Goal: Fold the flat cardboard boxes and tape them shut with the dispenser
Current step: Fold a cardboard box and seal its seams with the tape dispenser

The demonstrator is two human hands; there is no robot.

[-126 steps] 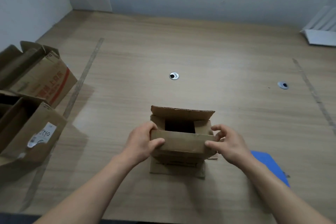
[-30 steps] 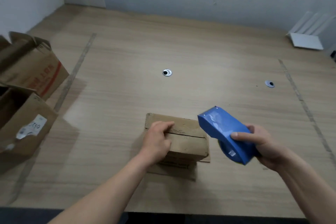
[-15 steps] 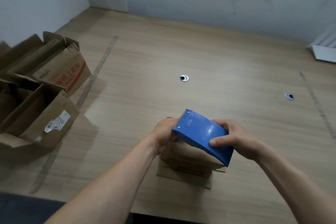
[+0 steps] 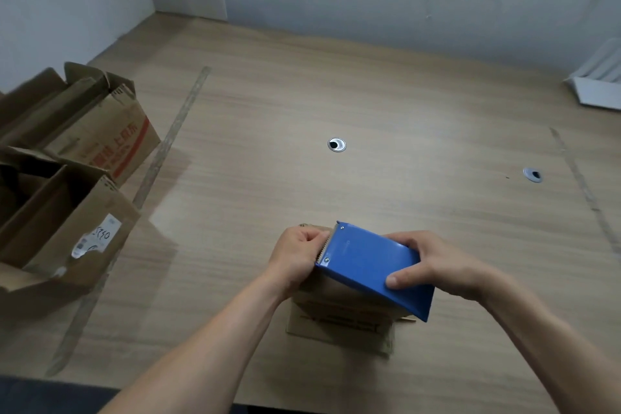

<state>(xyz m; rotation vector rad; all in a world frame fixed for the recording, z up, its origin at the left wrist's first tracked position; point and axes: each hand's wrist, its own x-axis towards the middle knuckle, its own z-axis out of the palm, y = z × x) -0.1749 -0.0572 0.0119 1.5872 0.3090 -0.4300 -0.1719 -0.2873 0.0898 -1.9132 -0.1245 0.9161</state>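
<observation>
While the right hand (image 4: 443,267) grips the blue tape dispenser (image 4: 373,267) over the small cardboard box (image 4: 339,307), thumb on its near face and fingers curled over the far side, the left hand (image 4: 295,257) sits at the dispenser's nine o'clock end, fingers curled tight against the serrated blade (image 4: 326,243). Whether those fingers pinch a tape end cannot be told; no tape is visible.

The box stands on the wooden table (image 4: 369,104) at six o'clock in the view, its top almost wholly hidden beneath the dispenser, so whether the flaps lie flat cannot be seen. A loose bottom flap (image 4: 336,334) splays out on the table toward the person.

Risks appear to gather at the blade. Fingertips this close to the teeth could be nicked if the dispenser jerks. With neither hand pressing the box down, a hard pull may drag or tip the light carton, and unheld flaps could spring up, leaving the tape crooked or wrinkled across the seam. A tape end lost back onto the roll would stall the job.

Two larger open cartons (image 4: 77,158) wait at nine o'clock, well apart; a metal grommet (image 4: 336,144) sits at twelve o'clock beyond the hands.
</observation>
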